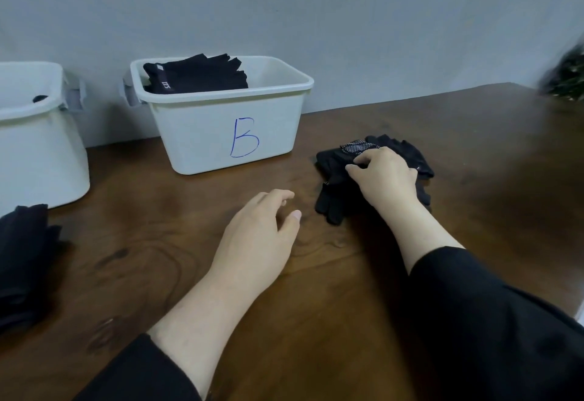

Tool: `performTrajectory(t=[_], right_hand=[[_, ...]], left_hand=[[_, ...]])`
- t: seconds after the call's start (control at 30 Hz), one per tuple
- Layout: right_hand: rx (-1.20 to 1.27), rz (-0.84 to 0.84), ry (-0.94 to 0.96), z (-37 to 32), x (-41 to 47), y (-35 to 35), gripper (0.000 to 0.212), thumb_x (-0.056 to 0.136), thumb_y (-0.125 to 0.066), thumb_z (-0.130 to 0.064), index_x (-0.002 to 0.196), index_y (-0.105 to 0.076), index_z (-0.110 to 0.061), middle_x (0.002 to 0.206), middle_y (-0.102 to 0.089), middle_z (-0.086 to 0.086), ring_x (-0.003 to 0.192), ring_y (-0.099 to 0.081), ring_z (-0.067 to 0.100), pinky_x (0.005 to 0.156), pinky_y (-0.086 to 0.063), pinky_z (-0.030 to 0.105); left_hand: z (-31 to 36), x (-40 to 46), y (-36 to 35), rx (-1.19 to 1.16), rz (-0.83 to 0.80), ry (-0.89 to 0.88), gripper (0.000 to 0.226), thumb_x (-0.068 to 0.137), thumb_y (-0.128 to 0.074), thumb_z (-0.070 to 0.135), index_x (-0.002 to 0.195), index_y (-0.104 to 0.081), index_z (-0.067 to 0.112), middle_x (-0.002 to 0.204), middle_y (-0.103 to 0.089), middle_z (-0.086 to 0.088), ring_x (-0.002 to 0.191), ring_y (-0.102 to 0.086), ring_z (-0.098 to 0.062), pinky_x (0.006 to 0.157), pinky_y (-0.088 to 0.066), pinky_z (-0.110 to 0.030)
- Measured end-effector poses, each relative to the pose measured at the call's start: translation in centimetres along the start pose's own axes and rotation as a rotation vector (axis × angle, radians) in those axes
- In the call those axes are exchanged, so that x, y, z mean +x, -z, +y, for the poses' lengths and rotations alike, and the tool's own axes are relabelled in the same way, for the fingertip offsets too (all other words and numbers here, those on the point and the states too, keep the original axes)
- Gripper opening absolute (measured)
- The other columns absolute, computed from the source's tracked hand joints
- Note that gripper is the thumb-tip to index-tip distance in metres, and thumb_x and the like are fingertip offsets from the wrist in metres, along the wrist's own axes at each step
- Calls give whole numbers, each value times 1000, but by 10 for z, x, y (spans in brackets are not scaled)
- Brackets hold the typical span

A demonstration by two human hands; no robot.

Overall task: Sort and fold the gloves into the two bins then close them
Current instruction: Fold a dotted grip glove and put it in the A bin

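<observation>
A white bin marked B [221, 135] stands at the back of the wooden table with folded black gloves [199, 75] inside it. A second white bin [38, 147] stands at the far left, with something dark showing just over its rim. A small heap of black gloves [335, 176] lies right of bin B, one with a white dotted patch. My right hand [382, 176] lies on this heap, its fingers curled and pinching the fabric. My left hand [262, 230] hovers low over the table left of the heap, fingers loosely bent, holding nothing.
Another pile of black gloves [22, 261] lies at the left edge of the table. A blurred dark green object [565, 78] sits at the far right corner. A grey wall rises right behind the bins.
</observation>
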State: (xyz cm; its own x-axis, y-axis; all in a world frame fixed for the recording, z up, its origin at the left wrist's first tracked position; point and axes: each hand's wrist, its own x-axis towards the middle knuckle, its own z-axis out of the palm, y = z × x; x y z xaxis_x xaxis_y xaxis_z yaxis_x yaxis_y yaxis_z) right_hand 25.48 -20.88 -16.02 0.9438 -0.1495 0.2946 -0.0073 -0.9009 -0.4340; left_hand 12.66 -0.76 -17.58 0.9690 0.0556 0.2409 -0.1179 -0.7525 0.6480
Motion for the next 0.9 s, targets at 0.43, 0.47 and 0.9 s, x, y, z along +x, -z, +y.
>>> performTrajectory(t=[0.43, 0.47, 0.9], right_hand=[[755, 140, 300, -48, -35, 54, 22, 102, -55, -24, 83, -66, -20, 70, -59, -11, 66, -51, 3, 61, -41, 23], [784, 71, 310, -52, -39, 53, 22, 102, -56, -24, 84, -67, -21, 70, -61, -14, 67, -53, 2, 62, -42, 22], [1014, -241, 307, -74, -68, 18, 13, 101, -61, -21, 98, -73, -20, 85, -74, -5, 80, -66, 3, 72, -51, 22]], left_hand=[[0, 2, 6, -348, 230, -62, 56, 97, -52, 46, 149, -36, 37, 145, -41, 26, 134, -37, 9, 108, -30, -13], [0, 3, 8, -392, 241, -62, 59, 97, -54, 46, 151, -33, 37, 149, -38, 26, 137, -33, 9, 110, -27, -14], [-13, 6, 30, -841, 195, 99, 16, 99, -59, 21, 106, -73, 15, 100, -76, -2, 100, -71, -20, 90, -56, -38]])
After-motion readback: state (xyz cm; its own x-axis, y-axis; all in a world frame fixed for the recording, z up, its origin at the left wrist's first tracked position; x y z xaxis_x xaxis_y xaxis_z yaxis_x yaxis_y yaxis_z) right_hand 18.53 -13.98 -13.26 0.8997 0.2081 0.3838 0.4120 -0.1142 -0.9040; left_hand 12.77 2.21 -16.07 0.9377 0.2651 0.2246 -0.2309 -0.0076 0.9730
